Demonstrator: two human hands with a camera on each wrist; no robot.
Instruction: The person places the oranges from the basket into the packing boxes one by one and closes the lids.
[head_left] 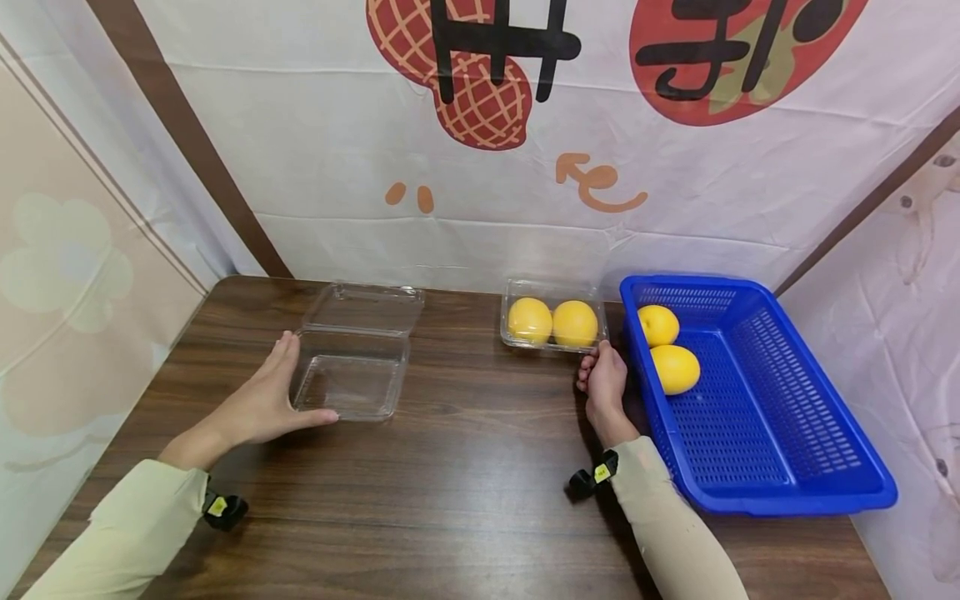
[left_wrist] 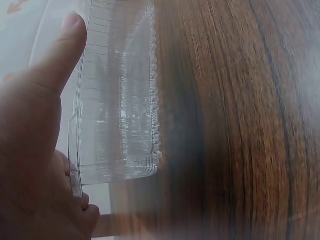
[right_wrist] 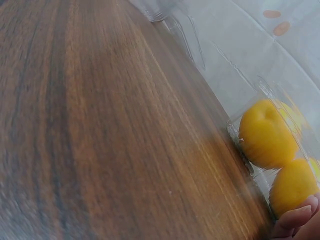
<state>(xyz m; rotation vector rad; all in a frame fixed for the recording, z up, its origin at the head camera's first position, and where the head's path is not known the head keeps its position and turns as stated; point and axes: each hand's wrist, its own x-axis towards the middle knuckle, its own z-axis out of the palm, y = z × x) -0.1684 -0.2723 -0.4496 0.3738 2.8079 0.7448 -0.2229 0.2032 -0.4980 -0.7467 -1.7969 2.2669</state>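
Observation:
My left hand (head_left: pixel 262 396) spreads at the left side of a hinged clear plastic box (head_left: pixel 352 387), its lid (head_left: pixel 363 308) laid back. In the left wrist view the thumb (left_wrist: pixel 55 55) lies along the box's wall, near the rim. The fingers look straight from the head view. My right hand (head_left: pixel 606 379) has curled fingers and pinches the front right corner of a second clear box (head_left: pixel 517 342). Inside that box two round yellow fruits (head_left: pixel 530 320) sit side by side. The right wrist view shows only its fingertips (right_wrist: pixel 295 217), by the nearer fruit (right_wrist: pixel 295 185).
A blue plastic basket (head_left: pixel 840 425) stands at the right, close beside my right forearm. Two more yellow fruits (head_left: pixel 675 370) lie against its left wall. The brown wooden table (head_left: pixel 450 483) ends at a printed cloth backdrop (head_left: pixel 330 167) behind the boxes.

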